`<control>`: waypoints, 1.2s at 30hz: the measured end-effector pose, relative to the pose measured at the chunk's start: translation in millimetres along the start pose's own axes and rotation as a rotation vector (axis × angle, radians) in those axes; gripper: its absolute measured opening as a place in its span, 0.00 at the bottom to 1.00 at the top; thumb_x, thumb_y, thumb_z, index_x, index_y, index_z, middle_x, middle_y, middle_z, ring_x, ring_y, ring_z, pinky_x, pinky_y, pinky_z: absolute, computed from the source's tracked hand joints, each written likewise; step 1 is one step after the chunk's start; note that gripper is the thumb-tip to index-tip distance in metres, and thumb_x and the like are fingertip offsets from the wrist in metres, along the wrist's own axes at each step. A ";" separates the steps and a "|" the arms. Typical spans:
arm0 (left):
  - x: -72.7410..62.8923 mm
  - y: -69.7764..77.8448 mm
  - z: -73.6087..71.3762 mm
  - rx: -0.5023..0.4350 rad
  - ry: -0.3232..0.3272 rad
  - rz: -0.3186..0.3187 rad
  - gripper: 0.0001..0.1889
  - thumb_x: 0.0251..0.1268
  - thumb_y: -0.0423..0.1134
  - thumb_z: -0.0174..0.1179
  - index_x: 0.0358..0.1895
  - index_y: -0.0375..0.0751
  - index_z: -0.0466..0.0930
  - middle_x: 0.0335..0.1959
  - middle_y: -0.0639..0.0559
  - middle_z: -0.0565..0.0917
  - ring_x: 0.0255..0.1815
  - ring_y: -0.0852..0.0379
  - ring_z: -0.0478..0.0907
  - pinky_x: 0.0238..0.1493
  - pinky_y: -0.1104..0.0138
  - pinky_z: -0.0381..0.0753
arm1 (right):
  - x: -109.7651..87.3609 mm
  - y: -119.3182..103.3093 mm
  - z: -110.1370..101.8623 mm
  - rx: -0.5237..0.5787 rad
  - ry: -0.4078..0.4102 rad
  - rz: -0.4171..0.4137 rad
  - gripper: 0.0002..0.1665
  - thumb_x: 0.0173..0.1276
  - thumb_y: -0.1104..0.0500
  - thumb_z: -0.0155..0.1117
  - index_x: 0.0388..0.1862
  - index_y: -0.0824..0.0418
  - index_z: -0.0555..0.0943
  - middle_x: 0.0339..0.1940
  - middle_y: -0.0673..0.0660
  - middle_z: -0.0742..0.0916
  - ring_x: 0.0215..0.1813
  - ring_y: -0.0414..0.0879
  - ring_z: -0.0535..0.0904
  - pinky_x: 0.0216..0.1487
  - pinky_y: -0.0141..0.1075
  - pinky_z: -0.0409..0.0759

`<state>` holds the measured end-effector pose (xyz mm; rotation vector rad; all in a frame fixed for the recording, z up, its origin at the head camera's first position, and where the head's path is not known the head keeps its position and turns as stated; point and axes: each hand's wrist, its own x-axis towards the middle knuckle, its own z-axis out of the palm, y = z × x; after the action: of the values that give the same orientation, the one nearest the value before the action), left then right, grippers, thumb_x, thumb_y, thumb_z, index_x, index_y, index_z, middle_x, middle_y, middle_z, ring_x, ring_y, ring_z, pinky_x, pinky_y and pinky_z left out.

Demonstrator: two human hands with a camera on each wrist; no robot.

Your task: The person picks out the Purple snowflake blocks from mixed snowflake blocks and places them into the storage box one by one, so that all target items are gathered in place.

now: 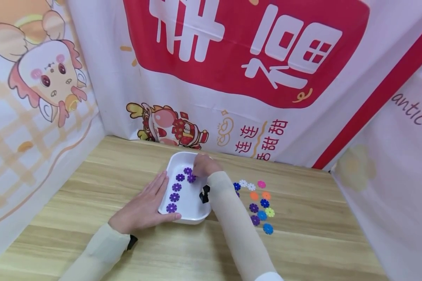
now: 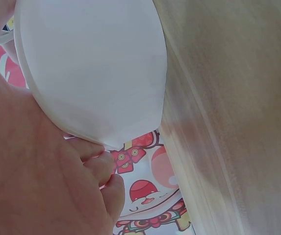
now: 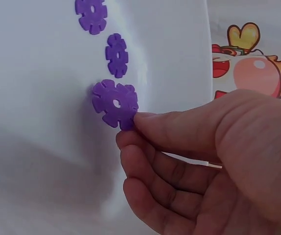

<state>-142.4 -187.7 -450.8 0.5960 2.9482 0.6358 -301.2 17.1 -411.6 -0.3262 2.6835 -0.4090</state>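
A purple disc (image 3: 106,93) was pinched by the right hand (image 1: 206,166) in the tray (image 1: 191,205), whose side was touched by the left hand (image 1: 142,207), with fingers (image 1: 158,184) almost straight.

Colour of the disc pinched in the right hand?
Purple; the disc shows best in the right wrist view.

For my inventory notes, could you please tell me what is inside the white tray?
Six purple discs show inside the white tray: five in a curved line, one pinched by the right hand. What lies directly beneath that hand is covered and cannot be seen.
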 end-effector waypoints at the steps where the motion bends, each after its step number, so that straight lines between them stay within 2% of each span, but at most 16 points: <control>1: -0.3 0.1 -0.1 -0.001 -0.004 -0.004 0.68 0.62 0.82 0.55 0.86 0.30 0.40 0.89 0.37 0.37 0.90 0.36 0.40 0.87 0.42 0.49 | 1.6 -0.5 1.3 0.002 -0.006 0.015 0.06 0.75 0.58 0.66 0.36 0.56 0.85 0.33 0.53 0.86 0.34 0.46 0.78 0.35 0.37 0.77; 5: -0.9 1.3 -1.1 -0.007 -0.015 -0.017 0.68 0.62 0.81 0.55 0.86 0.31 0.40 0.89 0.37 0.38 0.90 0.37 0.40 0.87 0.41 0.50 | 7.6 -2.8 4.6 0.016 -0.024 0.060 0.03 0.75 0.60 0.66 0.42 0.57 0.84 0.32 0.54 0.86 0.30 0.45 0.77 0.32 0.35 0.76; 9: -1.2 2.4 -2.4 -0.011 -0.019 -0.023 0.67 0.62 0.79 0.57 0.86 0.31 0.40 0.89 0.37 0.37 0.90 0.37 0.39 0.87 0.41 0.49 | 10.9 -5.6 5.9 -0.001 -0.010 0.069 0.08 0.75 0.61 0.66 0.50 0.59 0.83 0.38 0.55 0.87 0.33 0.46 0.80 0.34 0.36 0.79; 13: -1.8 2.8 -3.5 -0.012 -0.022 -0.027 0.67 0.63 0.79 0.57 0.86 0.31 0.39 0.89 0.38 0.37 0.90 0.36 0.40 0.87 0.41 0.49 | 10.9 -6.9 7.7 -0.041 0.018 0.040 0.09 0.74 0.61 0.66 0.51 0.59 0.84 0.40 0.55 0.88 0.36 0.47 0.83 0.38 0.37 0.81; 17: -1.7 2.6 -3.4 -0.012 -0.024 -0.027 0.67 0.62 0.80 0.57 0.86 0.32 0.39 0.89 0.38 0.36 0.90 0.36 0.39 0.87 0.41 0.49 | 12.5 -6.6 10.1 -0.072 0.035 0.014 0.08 0.72 0.61 0.67 0.48 0.59 0.84 0.38 0.55 0.88 0.35 0.47 0.83 0.37 0.36 0.81; 23: -0.6 2.1 -1.4 -0.003 -0.020 -0.020 0.68 0.61 0.82 0.55 0.86 0.32 0.39 0.89 0.38 0.36 0.90 0.37 0.39 0.87 0.41 0.49 | 11.8 -5.9 8.1 -0.083 0.028 0.027 0.11 0.69 0.62 0.69 0.50 0.61 0.84 0.40 0.56 0.89 0.34 0.47 0.82 0.34 0.36 0.81; 27: 0.5 2.5 -0.3 0.000 -0.011 -0.011 0.68 0.62 0.82 0.55 0.86 0.31 0.40 0.89 0.39 0.35 0.90 0.37 0.40 0.87 0.42 0.49 | 10.0 -2.8 1.7 -0.064 0.014 0.053 0.13 0.71 0.61 0.71 0.52 0.59 0.84 0.42 0.55 0.88 0.38 0.47 0.83 0.38 0.36 0.83; 30: 0.9 2.9 -0.1 0.002 -0.009 -0.007 0.67 0.62 0.80 0.56 0.86 0.30 0.40 0.89 0.39 0.35 0.90 0.36 0.40 0.87 0.42 0.49 | 6.1 2.0 -10.6 -0.094 0.003 -0.016 0.10 0.71 0.58 0.72 0.49 0.58 0.87 0.42 0.53 0.89 0.41 0.47 0.84 0.43 0.37 0.85; 33: 0.4 3.5 -0.9 -0.004 -0.012 -0.015 0.67 0.63 0.78 0.58 0.86 0.31 0.39 0.89 0.38 0.36 0.90 0.36 0.40 0.87 0.41 0.49 | -3.1 9.3 -28.2 -0.131 -0.006 -0.162 0.09 0.72 0.57 0.72 0.48 0.57 0.89 0.43 0.52 0.90 0.45 0.45 0.85 0.50 0.38 0.86; 36: -0.2 4.0 -2.1 -0.012 -0.016 -0.026 0.66 0.63 0.78 0.59 0.86 0.31 0.39 0.89 0.38 0.36 0.90 0.36 0.40 0.87 0.41 0.49 | -19.6 16.7 -47.5 -0.145 -0.016 -0.286 0.11 0.72 0.58 0.72 0.52 0.57 0.89 0.47 0.53 0.91 0.49 0.45 0.86 0.56 0.39 0.87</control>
<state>-141.1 -185.3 -447.3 0.5579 2.9305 0.6422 -306.7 49.3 -368.6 -0.7576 2.6621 -0.2914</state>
